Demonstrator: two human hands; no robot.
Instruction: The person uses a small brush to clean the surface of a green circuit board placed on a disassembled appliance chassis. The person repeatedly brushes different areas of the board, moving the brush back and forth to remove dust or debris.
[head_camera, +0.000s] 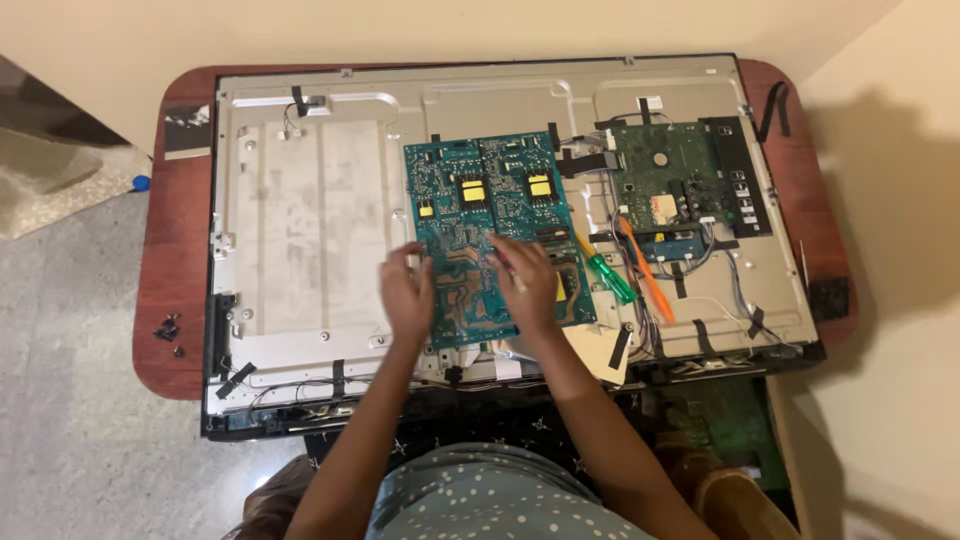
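Resting on: both hands are lying on the teal circuit board (490, 235), which is sitting near the middle of the opened television back panel (300, 220).
Left hand: the left hand (408, 292) is lying flat at the board's lower left edge, fingers loosely spread, thumb reaching onto the board.
Right hand: the right hand (527, 283) is pressing on the board's lower middle, fingers curled and pinching a thin pale tool (512, 275); what kind of tool cannot be told.
Board edges: the left edge is bordering bare grey metal; the right edge is lying just beside a green-handled screwdriver (608, 274) and an orange pry tool (645, 270).
Right side: a smaller green circuit board (660, 185) is sitting near the teal one, with wires (720, 270) and black tape strips crowding the room between and below them.
Open room: the widest bare stretch of panel is lying to the left of the left hand.
Table: the reddish-brown table (165, 300) is showing as narrow margins past the panel's left and right edges; small dark screws (168, 330) are sitting on the left margin.
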